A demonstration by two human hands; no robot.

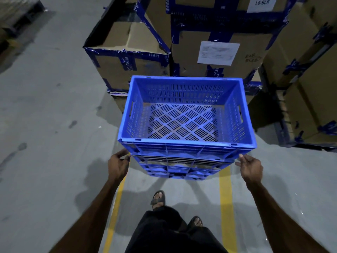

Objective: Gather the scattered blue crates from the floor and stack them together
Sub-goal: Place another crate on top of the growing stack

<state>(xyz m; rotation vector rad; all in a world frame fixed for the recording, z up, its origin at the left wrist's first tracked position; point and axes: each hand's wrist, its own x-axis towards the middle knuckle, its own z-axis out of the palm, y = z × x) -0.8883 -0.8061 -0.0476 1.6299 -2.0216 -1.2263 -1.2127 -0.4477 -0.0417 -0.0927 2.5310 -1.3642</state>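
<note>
The left hand (118, 166) curls loosely at the near-left corner of the stack of blue crates (186, 143), fingertips touching. The stack stands upright on the floor (45, 125), open top up, long axis left-right, against cardboard boxes (127, 70). The right hand (250, 168), half open, seems to just touch the near-right corner.

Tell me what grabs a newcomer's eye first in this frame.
The bright blue crate at centre, empty, topping a stack of nested blue crates. The left hand and right hand sit at the stack's near corners. Behind stand taped cardboard boxes; yellow floor lines run toward the person's sandalled feet.
</note>
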